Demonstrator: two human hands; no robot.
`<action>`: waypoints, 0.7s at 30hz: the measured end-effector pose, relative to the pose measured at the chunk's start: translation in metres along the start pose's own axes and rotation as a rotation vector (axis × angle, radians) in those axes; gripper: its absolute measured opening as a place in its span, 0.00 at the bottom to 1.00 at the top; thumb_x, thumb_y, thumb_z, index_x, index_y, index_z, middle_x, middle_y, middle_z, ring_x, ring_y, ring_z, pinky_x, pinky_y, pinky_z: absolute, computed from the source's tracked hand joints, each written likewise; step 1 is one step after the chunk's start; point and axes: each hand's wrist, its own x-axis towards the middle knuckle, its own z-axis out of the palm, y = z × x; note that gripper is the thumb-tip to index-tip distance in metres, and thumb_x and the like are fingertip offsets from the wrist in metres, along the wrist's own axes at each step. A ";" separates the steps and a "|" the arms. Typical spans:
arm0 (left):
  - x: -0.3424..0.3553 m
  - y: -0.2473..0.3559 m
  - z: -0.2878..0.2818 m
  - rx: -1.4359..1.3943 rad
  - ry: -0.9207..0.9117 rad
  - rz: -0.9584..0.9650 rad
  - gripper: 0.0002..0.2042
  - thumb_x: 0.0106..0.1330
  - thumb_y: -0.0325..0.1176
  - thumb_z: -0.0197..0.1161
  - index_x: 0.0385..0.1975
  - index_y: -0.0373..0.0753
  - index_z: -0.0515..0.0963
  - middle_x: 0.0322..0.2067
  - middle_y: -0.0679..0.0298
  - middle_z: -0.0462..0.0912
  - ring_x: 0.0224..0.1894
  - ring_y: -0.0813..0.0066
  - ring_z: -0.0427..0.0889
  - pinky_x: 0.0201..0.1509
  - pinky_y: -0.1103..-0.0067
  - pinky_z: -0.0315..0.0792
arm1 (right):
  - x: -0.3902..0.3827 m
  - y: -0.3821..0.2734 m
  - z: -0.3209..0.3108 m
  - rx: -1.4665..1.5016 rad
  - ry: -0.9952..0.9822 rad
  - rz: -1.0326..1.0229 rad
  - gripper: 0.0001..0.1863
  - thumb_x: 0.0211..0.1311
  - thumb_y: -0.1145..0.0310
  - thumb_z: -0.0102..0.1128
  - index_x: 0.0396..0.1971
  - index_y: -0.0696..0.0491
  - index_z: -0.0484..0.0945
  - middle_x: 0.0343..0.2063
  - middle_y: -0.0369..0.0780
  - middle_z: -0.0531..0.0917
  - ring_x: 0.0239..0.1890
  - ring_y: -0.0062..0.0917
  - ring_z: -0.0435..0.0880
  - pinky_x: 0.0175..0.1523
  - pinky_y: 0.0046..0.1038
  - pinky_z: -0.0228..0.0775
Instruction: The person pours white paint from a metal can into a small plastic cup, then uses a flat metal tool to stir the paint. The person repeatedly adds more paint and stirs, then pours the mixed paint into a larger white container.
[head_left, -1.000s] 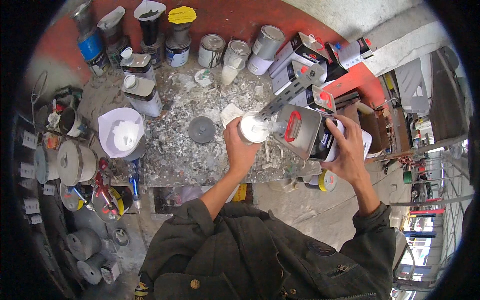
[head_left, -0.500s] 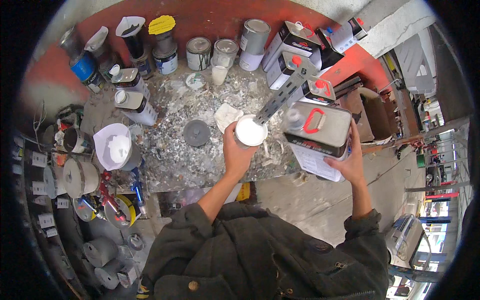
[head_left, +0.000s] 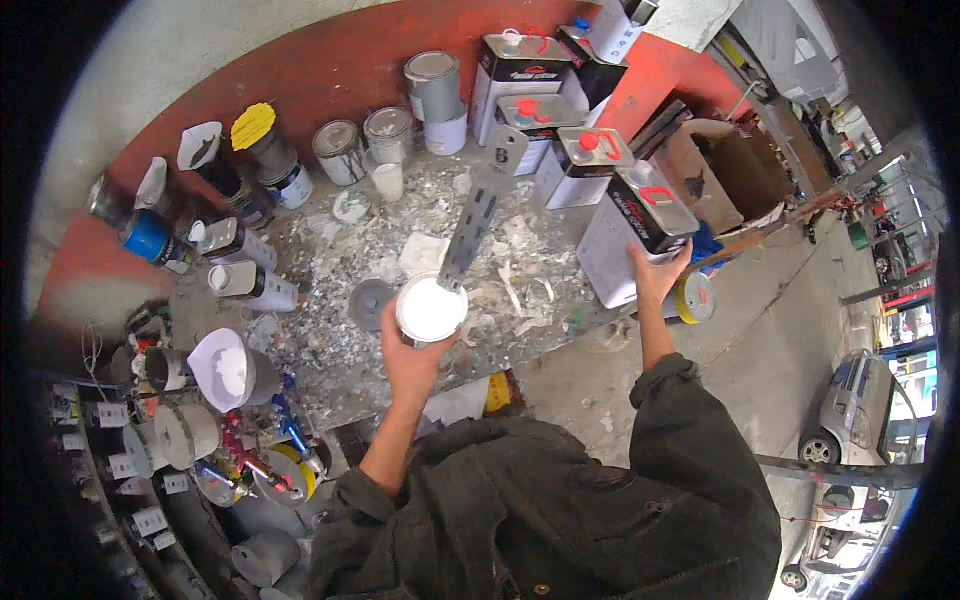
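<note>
My left hand (head_left: 412, 365) is closed round a cup of white paint (head_left: 431, 308) above the front of the bench. A slotted metal mixing stick (head_left: 472, 232) stands tilted in the paint, leaning away to the right. At the bench's right edge, my right hand (head_left: 660, 275) grips the lower corner of a rectangular metal can (head_left: 608, 252) with a red handle and a white and black label. The can looks upright; whether its base touches the bench I cannot tell. Beside the cup lie a round grey lid (head_left: 371, 304) and a crumpled white paper (head_left: 424, 254).
Similar rectangular cans (head_left: 585, 165) stand at the back right, near a cardboard box (head_left: 730, 170). Round paint tins (head_left: 340, 152) line the back. White-capped bottles (head_left: 252, 284) and a paint-filled strainer (head_left: 232, 370) stand left, with spray guns (head_left: 240, 440) below.
The can in my right hand went from tilted near the cup to upright at the bench's right edge, beside the other cans. My left hand keeps the cup. The view has shifted.
</note>
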 end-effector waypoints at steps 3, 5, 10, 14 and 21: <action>-0.005 0.003 -0.005 0.032 -0.012 0.095 0.44 0.43 0.21 0.82 0.64 0.36 0.67 0.57 0.58 0.78 0.59 0.67 0.79 0.64 0.71 0.73 | -0.020 0.009 0.000 0.196 -0.018 0.072 0.67 0.41 0.63 0.88 0.74 0.66 0.46 0.70 0.54 0.59 0.73 0.40 0.60 0.77 0.38 0.52; -0.006 0.003 -0.005 -0.014 -0.020 0.052 0.44 0.42 0.20 0.82 0.64 0.36 0.67 0.57 0.58 0.78 0.59 0.67 0.79 0.64 0.71 0.73 | -0.031 0.009 -0.007 0.193 -0.052 0.113 0.65 0.43 0.63 0.87 0.73 0.66 0.46 0.69 0.54 0.60 0.72 0.40 0.61 0.76 0.38 0.53; -0.008 0.004 -0.005 -0.032 -0.059 0.026 0.43 0.45 0.23 0.82 0.64 0.36 0.67 0.58 0.60 0.77 0.60 0.69 0.78 0.65 0.72 0.72 | -0.039 -0.042 -0.048 -0.249 -0.025 0.073 0.61 0.47 0.60 0.84 0.74 0.65 0.49 0.70 0.54 0.59 0.70 0.43 0.63 0.75 0.44 0.53; -0.012 0.004 -0.002 -0.008 -0.073 0.030 0.43 0.44 0.21 0.82 0.64 0.36 0.67 0.58 0.60 0.78 0.60 0.68 0.78 0.65 0.71 0.73 | -0.033 -0.141 -0.051 0.410 -0.318 0.158 0.36 0.59 0.71 0.74 0.67 0.59 0.68 0.54 0.44 0.81 0.46 0.24 0.82 0.52 0.29 0.78; -0.015 0.000 -0.003 -0.063 -0.144 -0.009 0.42 0.44 0.20 0.81 0.64 0.36 0.68 0.58 0.61 0.79 0.60 0.68 0.79 0.66 0.70 0.73 | -0.027 -0.292 -0.004 0.182 -1.184 -0.296 0.16 0.59 0.64 0.76 0.42 0.59 0.85 0.26 0.41 0.87 0.24 0.17 0.82 0.30 0.23 0.73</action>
